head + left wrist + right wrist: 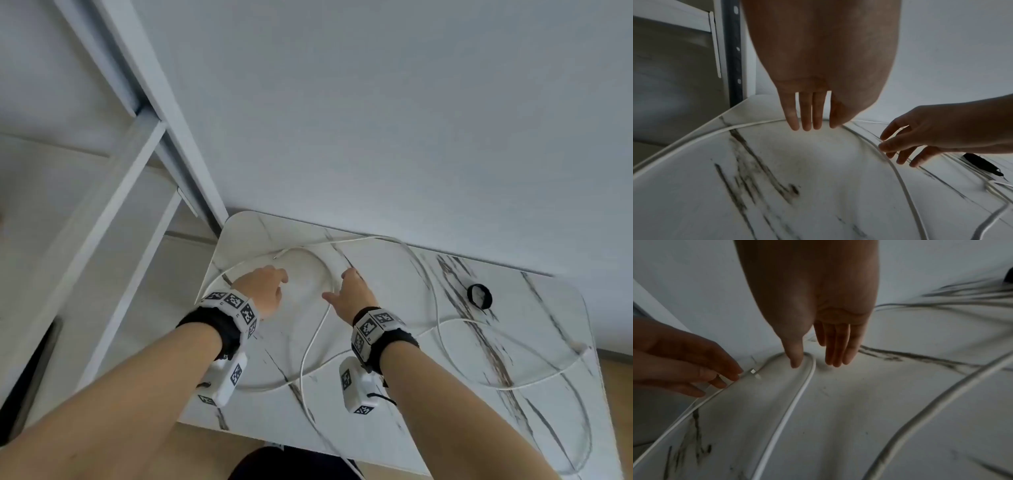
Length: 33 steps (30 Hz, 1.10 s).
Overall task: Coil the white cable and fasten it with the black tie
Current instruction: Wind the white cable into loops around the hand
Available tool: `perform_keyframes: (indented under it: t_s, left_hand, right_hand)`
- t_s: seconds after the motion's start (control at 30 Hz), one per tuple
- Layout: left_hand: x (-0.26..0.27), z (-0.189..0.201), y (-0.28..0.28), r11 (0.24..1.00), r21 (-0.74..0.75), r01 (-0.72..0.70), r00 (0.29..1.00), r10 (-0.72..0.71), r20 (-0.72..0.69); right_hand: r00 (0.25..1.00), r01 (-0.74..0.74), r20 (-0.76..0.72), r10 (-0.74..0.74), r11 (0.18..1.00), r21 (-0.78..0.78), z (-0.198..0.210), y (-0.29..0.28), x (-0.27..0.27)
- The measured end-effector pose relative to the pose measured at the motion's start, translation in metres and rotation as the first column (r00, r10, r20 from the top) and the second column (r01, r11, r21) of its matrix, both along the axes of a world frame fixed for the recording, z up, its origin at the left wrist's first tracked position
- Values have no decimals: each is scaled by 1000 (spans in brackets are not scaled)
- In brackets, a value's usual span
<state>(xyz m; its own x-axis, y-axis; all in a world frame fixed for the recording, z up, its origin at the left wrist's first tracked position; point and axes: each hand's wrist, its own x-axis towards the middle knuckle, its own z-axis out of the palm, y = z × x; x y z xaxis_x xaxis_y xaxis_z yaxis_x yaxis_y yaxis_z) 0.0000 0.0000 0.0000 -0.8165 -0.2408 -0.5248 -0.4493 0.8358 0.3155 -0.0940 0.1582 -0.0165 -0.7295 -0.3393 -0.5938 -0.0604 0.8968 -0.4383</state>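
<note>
A long white cable (436, 308) sprawls in loose loops over the marble-patterned table (411, 411). One plug end (277, 255) lies near the far left corner. The black tie (489, 298) lies as a small ring to the right, apart from both hands. My left hand (279, 287) hovers with straight fingers (795, 126) just over the cable (756, 125) near that plug (754, 372). My right hand (337, 284) reaches down over a tight bend of the cable (789, 410), thumb inside the bend and fingers (836, 363) outside. Neither hand holds anything.
A white shelf frame (113, 205) stands left of the table, and a plain wall (376, 102) runs along its far edge. The cable's other end (582, 347) lies near the right edge. One strand hangs off the front edge (342, 455).
</note>
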Motion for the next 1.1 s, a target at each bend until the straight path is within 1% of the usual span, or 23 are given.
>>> perform_keyframes:
  t_s: [0.1,0.2,0.3,0.4,0.53,0.6,0.67,0.73,0.93,1.0,1.03,1.1]
  left_hand:
    - [-4,-6,-3,1000,-2,-21,1000,21,6]
    - [-6,-9,-8,999,16,-35,999,35,1]
    - [-9,-5,-14,996,37,-84,991,87,-103]
    - [-13,8,-18,996,36,-87,980,92,-177]
    - [-17,30,-21,996,55,-73,970,83,-228]
    - [-18,41,-22,997,66,-41,972,55,-230]
    - [-18,54,-22,996,81,-46,968,65,-242]
    - [-17,67,-19,992,112,-64,964,91,-250]
    - [0,104,0,969,245,-44,967,103,-232]
    - [7,118,10,932,356,-64,965,149,-216]
    - [11,125,15,889,447,-102,963,201,-181]
    - [20,137,24,749,627,-217,951,308,-39]
  right_hand:
    - [1000,12,-10,-12,999,29,-8,-4,-4]
    - [999,33,26,-34,998,45,-17,-8,-8]
    - [997,71,27,-71,997,-16,-22,-10,-13]
    - [996,76,59,-71,992,-97,-18,-7,-16]
    - [995,86,74,-73,978,-189,9,3,-13]
    - [996,78,62,-66,972,-222,25,8,-10]
    - [998,57,43,-47,964,-260,42,13,-5]
    - [1000,28,22,-23,956,-292,58,19,1]
    - [997,-38,-75,11,928,-372,109,42,23]
    - [996,-51,-91,15,911,-408,125,50,30]
    - [995,-57,-102,15,905,-421,133,54,34]
    - [992,-58,-126,1,893,-446,147,60,39]
